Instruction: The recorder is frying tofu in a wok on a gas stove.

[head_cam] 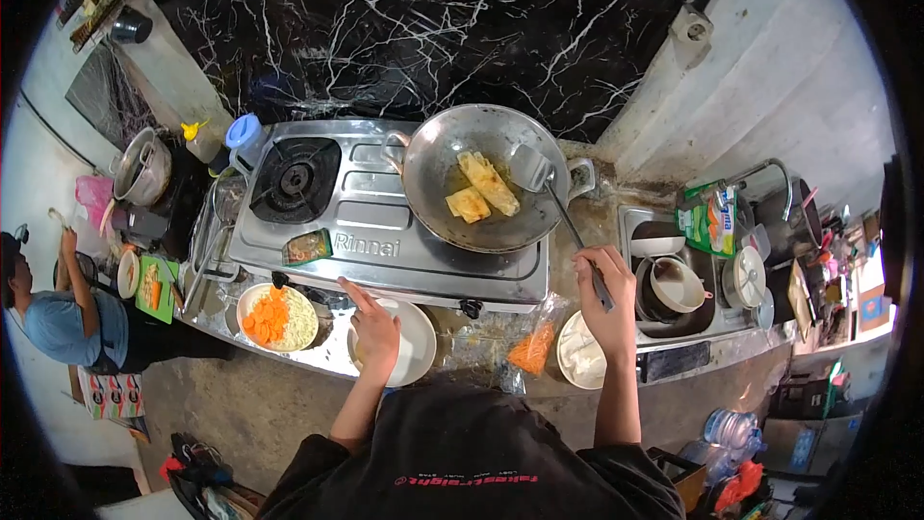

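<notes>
My right hand [605, 296] grips the dark handle of a metal spatula [532, 169], whose blade rests inside the wok [433, 152] at its right side. Two browned, folded wraps lie in the wok: a long roll [488, 184] and a shorter folded piece [468, 204]. The wok sits on the right burner of a steel Rinnai gas stove [368, 213]; the burner beneath is hidden. Holding nothing, my left hand [377, 332] hovers above a white plate [417, 347], its index finger extended towards the stove's front edge.
Sliced carrots and shredded pale vegetable fill a bowl [240, 318]. A bag of shredded carrot [533, 348] and a bowl of white contents [582, 354] line the counter's front. Dishes occupy the sink [668, 328]. A small packet [307, 247] lies on the stove. Another person [65, 325] stands left.
</notes>
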The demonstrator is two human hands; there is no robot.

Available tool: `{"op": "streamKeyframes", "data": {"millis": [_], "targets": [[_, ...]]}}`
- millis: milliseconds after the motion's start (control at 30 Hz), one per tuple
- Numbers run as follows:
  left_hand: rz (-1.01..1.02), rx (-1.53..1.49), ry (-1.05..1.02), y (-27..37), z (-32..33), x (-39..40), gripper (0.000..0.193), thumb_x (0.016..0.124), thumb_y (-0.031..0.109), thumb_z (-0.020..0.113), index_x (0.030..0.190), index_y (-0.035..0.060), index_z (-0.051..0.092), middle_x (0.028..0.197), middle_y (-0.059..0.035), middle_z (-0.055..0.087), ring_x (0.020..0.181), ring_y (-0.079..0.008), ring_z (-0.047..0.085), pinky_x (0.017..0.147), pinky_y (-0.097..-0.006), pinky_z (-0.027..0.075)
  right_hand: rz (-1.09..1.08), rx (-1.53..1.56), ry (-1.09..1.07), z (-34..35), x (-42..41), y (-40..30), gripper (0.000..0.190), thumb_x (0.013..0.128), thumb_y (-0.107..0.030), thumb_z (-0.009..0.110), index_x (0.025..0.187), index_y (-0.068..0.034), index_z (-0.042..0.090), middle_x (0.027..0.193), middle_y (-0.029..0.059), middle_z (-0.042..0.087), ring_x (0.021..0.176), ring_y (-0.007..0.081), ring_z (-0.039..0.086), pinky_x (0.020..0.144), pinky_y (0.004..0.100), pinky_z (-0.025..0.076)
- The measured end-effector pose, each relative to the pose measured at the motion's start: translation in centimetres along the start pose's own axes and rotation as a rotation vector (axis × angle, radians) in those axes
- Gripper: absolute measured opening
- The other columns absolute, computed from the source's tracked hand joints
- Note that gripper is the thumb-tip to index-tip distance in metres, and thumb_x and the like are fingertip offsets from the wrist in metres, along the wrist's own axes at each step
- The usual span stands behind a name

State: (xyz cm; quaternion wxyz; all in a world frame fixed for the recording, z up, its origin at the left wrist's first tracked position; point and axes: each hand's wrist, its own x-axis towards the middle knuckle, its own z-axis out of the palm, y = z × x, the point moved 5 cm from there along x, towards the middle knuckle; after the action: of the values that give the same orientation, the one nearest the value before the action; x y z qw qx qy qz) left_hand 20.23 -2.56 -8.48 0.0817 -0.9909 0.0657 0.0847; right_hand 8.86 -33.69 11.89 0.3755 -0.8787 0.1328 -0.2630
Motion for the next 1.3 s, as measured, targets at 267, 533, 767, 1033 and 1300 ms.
{"op": "streamKeyframes", "data": {"millis": [267, 533, 767, 1033, 1300], "targets": [[0.013, 0.043, 0.021, -0.1, 0.4, 0.0, 0.104, 0.088, 0.049, 0.070, 0.148, -0.0201, 0.021, 0.158, -0.0412, -0.001, 0.096, -0.0250, 0.069, 0.092, -0.0310, 0.053, -0.014, 0.003, -0.025, 0.8, 0.8, 0.3, 0.009, 0.092, -0.001, 0.060, 0.099, 0.003, 0.065, 0.090, 0.0163, 0.061, 0.078, 0.0331, 0.061, 0.072, 0.0369, 0.048], [0.140, -0.514, 0.139, -3.2, 0.5, 1.2, 0.100, 0.088, 0.042, 0.073, 0.143, -0.0247, 0.023, 0.157, -0.0389, 0.007, 0.111, -0.0433, 0.064, 0.091, -0.0432, 0.054, -0.057, 0.063, -0.119, 1.9, 1.7, 0.6, 0.011, 0.091, 0.001, 0.059, 0.100, 0.003, 0.065, 0.093, 0.0184, 0.063, 0.082, 0.0370, 0.062, 0.074, 0.0381, 0.049], [0.054, -0.719, 0.166, -6.0, -0.6, 3.9, 0.043, 0.092, 0.038, 0.069, 0.100, -0.0035, 0.062, 0.118, -0.0233, 0.063, 0.090, -0.0353, 0.071, 0.072, -0.0447, 0.055, -0.084, 0.097, -0.159, 2.3, 2.5, 1.5, 0.010, 0.093, -0.002, 0.060, 0.098, 0.004, 0.065, 0.091, 0.0192, 0.065, 0.080, 0.0375, 0.063, 0.073, 0.0380, 0.049], [-0.012, -1.369, -0.222, -3.5, 5.6, 3.9, 0.054, 0.102, 0.045, 0.055, 0.076, -0.0012, 0.063, 0.067, -0.0060, 0.062, 0.054, -0.0132, 0.058, 0.052, -0.0293, 0.047, 0.074, 0.146, -0.230, 2.9, 2.4, 2.0, 0.013, 0.097, -0.009, 0.061, 0.098, 0.004, 0.065, 0.075, 0.0172, 0.063, 0.060, 0.0242, 0.055, 0.062, 0.0316, 0.046], [0.042, -1.361, -0.234, -3.3, 5.0, 5.6, 0.050, 0.104, 0.039, 0.054, 0.074, 0.0002, 0.062, 0.064, -0.0040, 0.061, 0.051, -0.0119, 0.055, 0.051, -0.0283, 0.045, 0.001, 0.207, -0.168, 2.7, 1.5, 2.0, 0.008, 0.096, -0.003, 0.059, 0.095, 0.005, 0.062, 0.080, 0.0168, 0.063, 0.066, 0.0244, 0.058, 0.065, 0.0322, 0.046]]}}
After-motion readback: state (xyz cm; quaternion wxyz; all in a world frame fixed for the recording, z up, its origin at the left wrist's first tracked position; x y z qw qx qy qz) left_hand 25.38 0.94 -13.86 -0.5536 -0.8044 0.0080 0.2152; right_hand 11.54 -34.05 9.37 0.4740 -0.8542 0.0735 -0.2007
